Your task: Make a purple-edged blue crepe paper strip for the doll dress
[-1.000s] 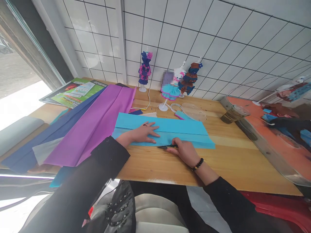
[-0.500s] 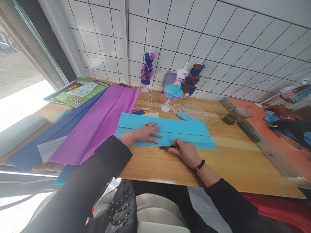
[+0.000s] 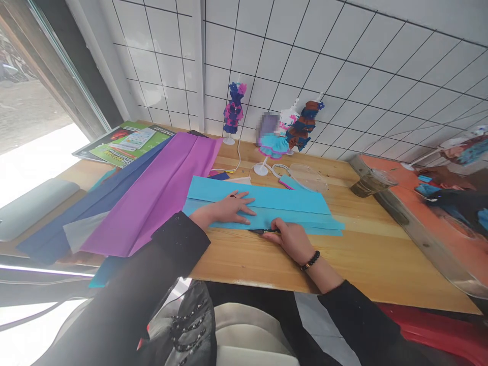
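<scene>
A folded sheet of bright blue crepe paper (image 3: 297,198) lies across the wooden table in front of me. Spread over its left part, my left hand (image 3: 232,207) presses flat, fingers apart, with a ring on one finger. At the sheet's near edge, my right hand (image 3: 290,238) is closed around a thin, dark pointed cutting tool (image 3: 257,231) with a trace of yellow. Its tip points left along the paper's edge. My fingers hide most of its handle, so I cannot tell its exact kind.
Purple crepe paper (image 3: 152,195) and dark blue paper (image 3: 95,203) lie at the left, near a grey rolled bundle (image 3: 38,206) and green printed sheets (image 3: 127,145). Small dress forms (image 3: 233,112) stand along the tiled wall. A plastic cup (image 3: 368,184) is at the right, by an orange surface (image 3: 415,203).
The dark tool has slipped slightly under the near edge of the blue paper, so less of its blade shows. My left hand stays flat in place. The view has shifted slightly.
</scene>
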Tool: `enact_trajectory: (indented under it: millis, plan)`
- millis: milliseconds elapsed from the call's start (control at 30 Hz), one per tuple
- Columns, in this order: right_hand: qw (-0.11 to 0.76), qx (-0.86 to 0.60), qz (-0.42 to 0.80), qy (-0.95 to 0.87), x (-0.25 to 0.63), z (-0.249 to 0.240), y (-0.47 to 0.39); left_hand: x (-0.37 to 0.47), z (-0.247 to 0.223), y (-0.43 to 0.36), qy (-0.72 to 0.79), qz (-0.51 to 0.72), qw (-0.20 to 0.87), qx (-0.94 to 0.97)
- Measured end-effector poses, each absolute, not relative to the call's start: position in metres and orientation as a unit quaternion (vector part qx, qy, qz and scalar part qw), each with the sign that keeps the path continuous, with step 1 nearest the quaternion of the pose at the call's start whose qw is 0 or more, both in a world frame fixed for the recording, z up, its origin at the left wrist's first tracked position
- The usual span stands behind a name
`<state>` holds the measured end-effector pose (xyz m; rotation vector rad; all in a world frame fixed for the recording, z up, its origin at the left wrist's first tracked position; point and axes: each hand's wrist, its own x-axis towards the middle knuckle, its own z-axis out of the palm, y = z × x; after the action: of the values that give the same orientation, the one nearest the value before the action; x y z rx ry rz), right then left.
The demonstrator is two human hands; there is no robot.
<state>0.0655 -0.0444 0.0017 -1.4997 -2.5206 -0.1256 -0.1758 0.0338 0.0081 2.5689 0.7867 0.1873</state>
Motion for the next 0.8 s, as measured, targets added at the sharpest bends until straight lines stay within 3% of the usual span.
enact_trajectory:
  millis: [800]
  plan:
    - [0.106, -0.500, -0.021, -0.860, 0.053, 0.001, -0.045, -0.176, 0.004, 0.034, 0.282, 0.075, 0.208, 0.934]
